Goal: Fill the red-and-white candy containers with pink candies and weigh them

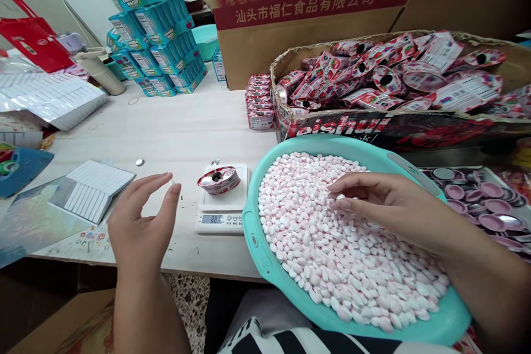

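Note:
My left hand [145, 215] is raised over the table, left of the scale. Its thumb and index finger pinch a small white candy [172, 182] at their tips. My right hand [373, 193] is low over the heap of pale pink and white candies [307, 221] in a turquoise basin [265, 257]. Its fingertips close on a candy [340, 197]; whether more lie behind the fingers is hidden. Between the hands, a white digital scale [219, 224] bears an oval red printed tin [218, 180] with a dark hole in its top. The display seems to read 88.1.
Behind the basin, a cardboard box [352, 127] holds many similar tins, with a small stack [260, 102] beside it. Pink lids [492, 204] lie at right. Blue cartons [161, 44] are piled at back left. A small round metal piece [140, 162] and label sheets [91, 191] lie at left.

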A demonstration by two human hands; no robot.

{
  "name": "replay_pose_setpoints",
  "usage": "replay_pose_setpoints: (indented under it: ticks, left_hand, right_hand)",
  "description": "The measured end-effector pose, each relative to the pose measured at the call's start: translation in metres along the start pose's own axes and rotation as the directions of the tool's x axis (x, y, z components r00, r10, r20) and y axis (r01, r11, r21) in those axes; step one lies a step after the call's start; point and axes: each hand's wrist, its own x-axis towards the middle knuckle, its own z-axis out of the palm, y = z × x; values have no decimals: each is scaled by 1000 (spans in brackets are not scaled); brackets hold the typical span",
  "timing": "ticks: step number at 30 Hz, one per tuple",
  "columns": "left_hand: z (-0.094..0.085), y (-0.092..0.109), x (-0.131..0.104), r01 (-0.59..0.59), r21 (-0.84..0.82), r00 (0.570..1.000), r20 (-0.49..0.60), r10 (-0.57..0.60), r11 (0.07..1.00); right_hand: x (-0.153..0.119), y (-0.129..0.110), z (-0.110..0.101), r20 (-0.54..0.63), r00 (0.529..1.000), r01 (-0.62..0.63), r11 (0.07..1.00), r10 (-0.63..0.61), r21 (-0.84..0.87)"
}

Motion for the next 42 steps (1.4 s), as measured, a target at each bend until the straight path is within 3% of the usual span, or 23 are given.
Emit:
replay_pose_setpoints:
  ticks: [5,9,12,15,17,19,21,23,26,29,31,34,39,42]
  left_hand:
    - [-6,-13,-4,75,27,997,-23,-74,997]
    - [-6,-10,-4,40,48,999,-22,-39,998]
    - [0,3,-7,1,-89,1000,-11,-2,996]
    - [13,27,-17,-104,-288,993,29,117,952]
    - [24,49,-27,-179,-425,959,124,253,887]
    - [35,71,-38,-246,-535,891,204,406,808]
    - [44,87,-45,-310,-584,827,224,516,750]
    - [50,92,-46,-346,-580,811,211,546,737]
    - [49,77,-33,-320,-466,864,214,456,825]
    - [43,49,-13,-214,-229,950,175,257,949]
    - [40,30,-2,-146,-117,980,117,159,982]
    - [42,12,6,-88,-65,989,114,95,994]
    - [58,-1,3,4,-39,964,267,7,999]
    - [57,-2,3,6,-16,980,197,-3,1000]
  right_hand:
    - [1,-2,1,-5,1000,15,1000,-15,-21]
    - [1,-4,1,-11,1000,4,999,-5,-38]
    - [1,-4,0,-13,1000,1,999,-1,-34]
    - [1,-2,-1,-15,1000,-10,999,10,-32]
    - [2,0,-2,-17,1000,-12,999,11,-34]
    - [3,2,-3,-19,1000,-7,1000,6,-27]
    - [3,3,-4,-24,1000,-2,1000,2,-16]
    - [3,5,-4,-33,999,5,1000,-6,-15]
    - [2,7,-5,-43,999,20,999,-22,-39]
    - [2,7,-6,-26,999,26,998,-28,-55]
    - [2,6,-6,-15,999,33,998,-34,-50]
    - [2,3,-5,-4,999,38,998,-38,-47]
    - [2,4,-6,-12,999,44,997,-45,-67]
    - [2,6,-6,-12,999,48,997,-49,-60]
